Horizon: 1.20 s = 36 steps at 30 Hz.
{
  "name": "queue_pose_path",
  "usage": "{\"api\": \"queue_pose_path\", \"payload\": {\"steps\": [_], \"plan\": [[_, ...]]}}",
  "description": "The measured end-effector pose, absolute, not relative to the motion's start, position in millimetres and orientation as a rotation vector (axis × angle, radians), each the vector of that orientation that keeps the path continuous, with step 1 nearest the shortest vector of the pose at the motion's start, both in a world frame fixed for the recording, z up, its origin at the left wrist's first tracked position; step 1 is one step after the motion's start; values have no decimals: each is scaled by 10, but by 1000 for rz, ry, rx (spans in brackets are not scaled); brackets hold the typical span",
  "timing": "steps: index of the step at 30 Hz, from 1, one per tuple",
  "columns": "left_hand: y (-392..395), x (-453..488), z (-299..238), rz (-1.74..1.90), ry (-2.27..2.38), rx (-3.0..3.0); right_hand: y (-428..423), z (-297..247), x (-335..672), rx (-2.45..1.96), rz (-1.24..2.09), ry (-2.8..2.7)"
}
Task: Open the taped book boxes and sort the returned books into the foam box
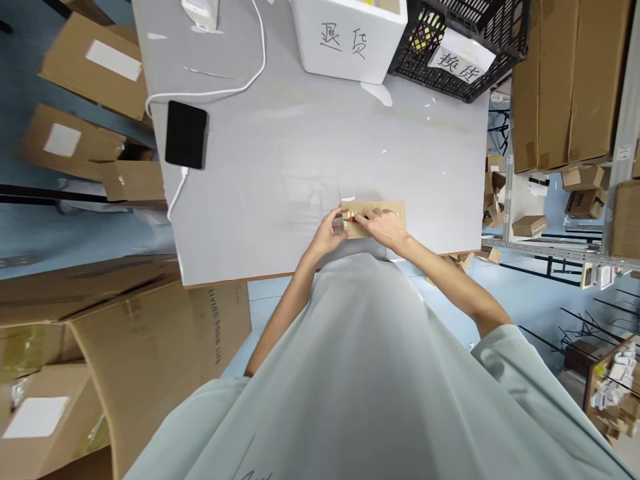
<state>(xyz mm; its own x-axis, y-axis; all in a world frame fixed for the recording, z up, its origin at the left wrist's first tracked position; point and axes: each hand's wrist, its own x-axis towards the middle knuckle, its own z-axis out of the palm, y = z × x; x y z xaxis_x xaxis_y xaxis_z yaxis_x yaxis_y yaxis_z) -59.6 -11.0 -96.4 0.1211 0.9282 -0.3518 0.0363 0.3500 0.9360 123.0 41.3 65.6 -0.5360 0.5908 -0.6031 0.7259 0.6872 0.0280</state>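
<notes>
A small flat cardboard box [399, 231] lies at the table's near edge, in front of my body. My left hand [327, 233] grips its left end, with the fingers on the far side and the thumb nearer to me. Over the middle of the box is my right hand [383, 227], closed and pointing left. From its fingertips sticks a small red and dark tool [351, 219], which touches or hovers just over the box's left part. Too little of the tool shows to tell its kind.
The grey table [250, 200] bears a black phone-like device [186, 135] on a white cable. At the back stand a white foam box [345, 47] and a black plastic crate [425, 73]. Cardboard boxes [95, 63] crowd the left; a shelf [555, 245] with cartons is at right.
</notes>
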Motion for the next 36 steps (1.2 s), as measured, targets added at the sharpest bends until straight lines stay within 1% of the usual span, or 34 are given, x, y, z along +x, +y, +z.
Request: {"api": "queue_pose_path", "payload": {"steps": [3,12,15,22,27,32,36], "plan": [[-101,-622,-963,819,1198,1016,389,677,1192,1023,-311,2321],[-117,-639,-881,745,1269,984,426,674,1064,989,-362,2340],[-137,-658,-849,743,1331,1058,476,706,1387,1012,-344,2301],[-169,-637,-763,705,1418,1092,497,812,2701,1127,-335,2245],[-173,-614,-635,548,1584,1129,445,494,3008,1269,-470,2327],[-52,-385,-332,265,1811,1608,404,135,3174,1451,-741,2386],[259,148,-222,111,1659,1919,366,-87,3321,1585,-931,2400]]}}
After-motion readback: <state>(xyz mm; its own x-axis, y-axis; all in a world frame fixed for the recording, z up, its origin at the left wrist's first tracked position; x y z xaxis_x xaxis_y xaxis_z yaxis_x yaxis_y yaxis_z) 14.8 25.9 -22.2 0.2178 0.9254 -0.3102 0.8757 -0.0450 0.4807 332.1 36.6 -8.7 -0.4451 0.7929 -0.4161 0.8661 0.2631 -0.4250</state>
